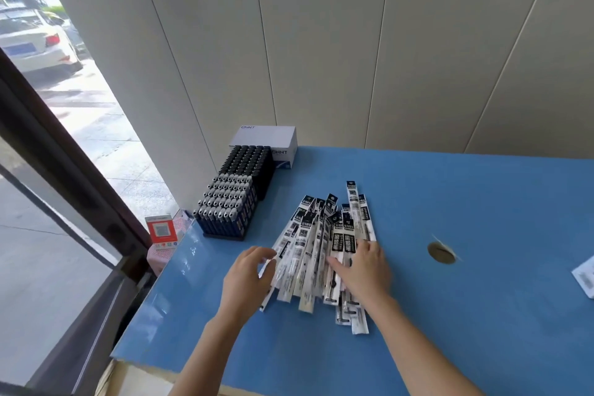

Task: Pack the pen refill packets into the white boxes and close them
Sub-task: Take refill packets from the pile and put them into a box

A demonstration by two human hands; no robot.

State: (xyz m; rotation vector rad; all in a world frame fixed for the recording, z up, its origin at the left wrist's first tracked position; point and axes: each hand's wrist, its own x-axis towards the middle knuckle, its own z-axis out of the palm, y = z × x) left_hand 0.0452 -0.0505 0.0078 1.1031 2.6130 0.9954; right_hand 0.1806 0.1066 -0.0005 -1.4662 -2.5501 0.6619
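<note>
A fanned heap of several long, narrow pen refill packets point(316, 244), clear with black-and-white labels, lies on the blue table point(450, 315). My left hand point(246, 280) sits at the heap's left edge, fingers loosely curved against the outermost packets. My right hand point(364, 270) rests flat on top of the heap's right part, fingers spread and pointing left. A white box point(268, 138) printed with CHNT stands at the table's far left corner by the wall.
Two racks of upright pens, one with grey caps point(225, 206) and one with black caps point(249, 161), stand along the left edge. A round hole point(442, 253) pierces the table at right. A white labelled item point(586, 276) shows at the right border. A window lies left.
</note>
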